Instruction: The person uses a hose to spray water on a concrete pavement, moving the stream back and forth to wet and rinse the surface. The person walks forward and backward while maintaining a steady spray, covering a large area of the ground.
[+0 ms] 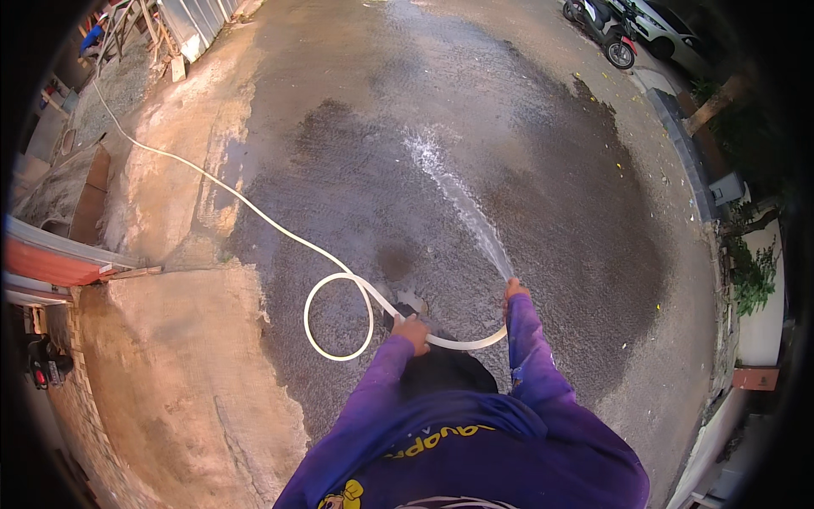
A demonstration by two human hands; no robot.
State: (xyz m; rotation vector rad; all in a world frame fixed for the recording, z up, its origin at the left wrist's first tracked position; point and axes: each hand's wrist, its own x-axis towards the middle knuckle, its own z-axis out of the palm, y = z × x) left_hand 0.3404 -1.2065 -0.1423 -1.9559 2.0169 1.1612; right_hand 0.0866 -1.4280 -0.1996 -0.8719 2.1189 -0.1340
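Observation:
A pale cream hose (466,344) runs between my two hands and sags in a curve before my body. My left hand (412,332) is closed around it, at the end of a purple sleeve. Further right and farther out, my right hand (515,290) grips the hose near its mouth, which the fingers mostly hide. From there a jet of water (471,212) shoots forward and left, breaking into white spray on the wet pavement (577,254). Just beyond my left hand, the hose makes one round loop on the ground, then trails off to the far left.
A motorbike (606,32) and a white car (666,30) stand at the far right. Along the right runs a kerb (678,148) with plants (755,280). Dry tan concrete (178,365) lies at left. A person (91,38) in blue is at the far left, near wooden planks.

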